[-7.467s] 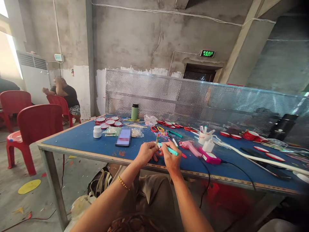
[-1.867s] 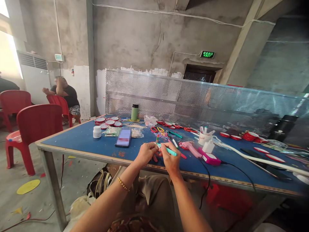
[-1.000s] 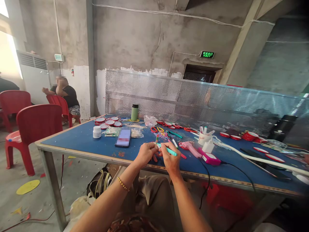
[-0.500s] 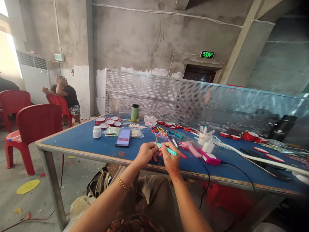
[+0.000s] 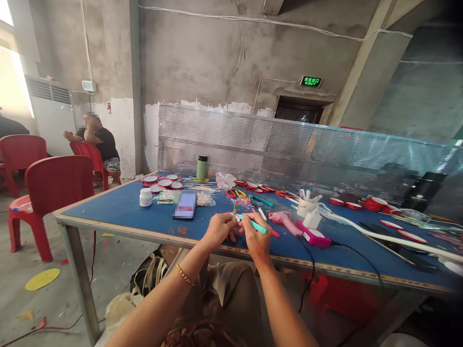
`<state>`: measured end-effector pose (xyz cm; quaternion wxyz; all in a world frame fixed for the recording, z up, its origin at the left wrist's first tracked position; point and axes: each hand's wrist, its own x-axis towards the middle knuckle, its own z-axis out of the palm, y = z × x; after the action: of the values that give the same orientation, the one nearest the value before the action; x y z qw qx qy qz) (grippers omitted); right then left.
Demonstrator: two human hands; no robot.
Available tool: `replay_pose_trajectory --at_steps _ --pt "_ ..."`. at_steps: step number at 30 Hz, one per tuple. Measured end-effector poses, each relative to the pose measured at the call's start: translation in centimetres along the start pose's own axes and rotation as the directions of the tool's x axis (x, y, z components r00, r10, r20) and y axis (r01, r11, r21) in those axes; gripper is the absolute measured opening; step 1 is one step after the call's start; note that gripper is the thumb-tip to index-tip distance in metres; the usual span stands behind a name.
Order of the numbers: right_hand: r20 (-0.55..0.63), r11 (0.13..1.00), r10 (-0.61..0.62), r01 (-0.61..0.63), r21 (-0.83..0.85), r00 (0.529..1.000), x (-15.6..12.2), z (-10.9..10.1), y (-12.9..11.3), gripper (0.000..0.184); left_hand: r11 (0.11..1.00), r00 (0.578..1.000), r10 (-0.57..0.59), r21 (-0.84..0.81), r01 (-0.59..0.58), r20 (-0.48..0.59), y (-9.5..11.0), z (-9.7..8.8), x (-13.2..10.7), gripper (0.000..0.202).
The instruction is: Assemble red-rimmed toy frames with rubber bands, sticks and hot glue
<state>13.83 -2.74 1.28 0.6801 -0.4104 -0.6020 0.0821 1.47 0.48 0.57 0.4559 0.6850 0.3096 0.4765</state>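
Observation:
At the table's front edge, my left hand (image 5: 220,228) is closed in a pinch on a small, narrow piece (image 5: 235,208) coloured red and green at its upper end. Its lower part is hidden by the fingers, and its kind is unclear. My right hand (image 5: 257,243) grips a turquoise marker (image 5: 259,227) like a pen, the tip end close to the left fingertips. Whether the tip touches the piece cannot be made out. Just beyond the right hand lie a white-and-green marker (image 5: 262,214) and a pink hot glue gun (image 5: 290,224).
Left on the blue table (image 5: 123,212) are a white jar (image 5: 145,197), a phone (image 5: 184,206) and a green bottle (image 5: 201,167). Pliers (image 5: 262,201) lie beyond my hands. A pen cup (image 5: 304,208) and magenta box (image 5: 315,236) with a cable stand right. A person (image 5: 104,142) sits far left.
The turquoise marker and my right hand have shifted very slightly, the marker's rear end a little right. My left hand holds nearly the same place.

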Motion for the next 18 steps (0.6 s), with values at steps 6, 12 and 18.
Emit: replay_pose_trajectory --at_steps 6,12,18 --pt "0.022 0.999 -0.022 0.022 -0.028 1.000 0.07 -0.01 -0.02 0.021 1.000 1.000 0.007 0.003 -0.007 0.001 -0.07 -0.04 0.05 0.026" --pt "0.041 0.998 -0.044 0.046 -0.044 0.998 0.01 -0.02 0.05 0.022 1.000 1.000 -0.001 0.010 0.002 -0.005 0.06 -0.05 0.00 0.025" --pt "0.050 0.996 -0.060 0.063 -0.063 0.997 -0.01 -0.06 0.22 0.021 1.000 1.000 0.011 0.012 -0.011 -0.003 0.03 -0.08 0.00 0.023"
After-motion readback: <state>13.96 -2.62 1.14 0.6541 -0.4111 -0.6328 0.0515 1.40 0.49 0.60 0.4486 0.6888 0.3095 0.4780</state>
